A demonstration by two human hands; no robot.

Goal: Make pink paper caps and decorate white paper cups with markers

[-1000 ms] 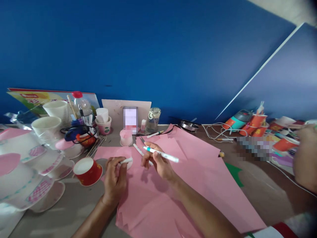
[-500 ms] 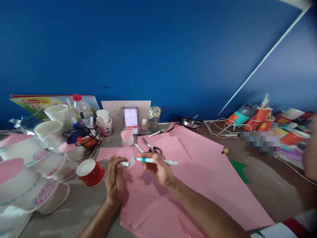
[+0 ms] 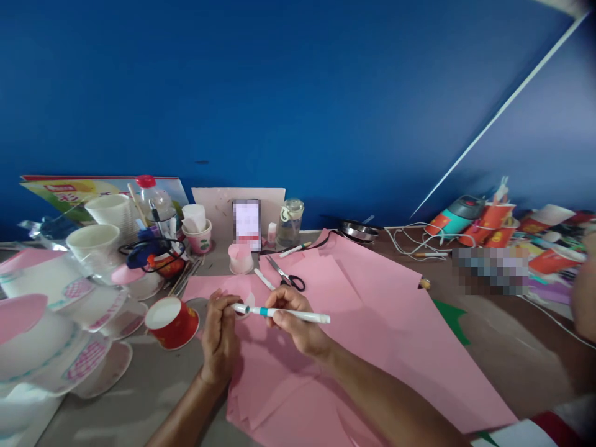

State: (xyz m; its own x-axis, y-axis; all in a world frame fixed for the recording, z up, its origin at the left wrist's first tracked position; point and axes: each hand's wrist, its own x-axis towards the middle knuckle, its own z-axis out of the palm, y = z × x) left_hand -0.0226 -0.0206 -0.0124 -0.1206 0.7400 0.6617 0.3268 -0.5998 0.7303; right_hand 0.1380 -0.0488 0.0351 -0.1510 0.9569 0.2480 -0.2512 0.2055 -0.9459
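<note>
Between the fingers of my left hand (image 3: 220,341) is a white marker cap (image 3: 239,308), its mouth facing right. My right hand (image 3: 300,326) grips a white felt-tip marker (image 3: 305,315) with a teal band, pointing left. The marker's tip is right at the cap's mouth; whether it has entered cannot be made out. Both hands are above pink paper sheets (image 3: 372,347). Just beyond them lie black-handled scissors (image 3: 293,282) and another white marker (image 3: 264,279). A small pink-and-white cup (image 3: 241,259) stands behind. Left of my left hand is a red paper cup (image 3: 172,323).
Decorated paper cups and bowls (image 3: 88,360) crowd the left side. At the back are a phone (image 3: 247,225), a glass jar (image 3: 291,226) and a roll of tape (image 3: 358,232). White cables (image 3: 410,245) and red cups (image 3: 493,217) lie to the right, near another person's arm (image 3: 584,292).
My right hand has turned the marker more level and lowered its tip, lining it up with the cap. The gap between tip and cap has closed. My left hand has barely shifted.
</note>
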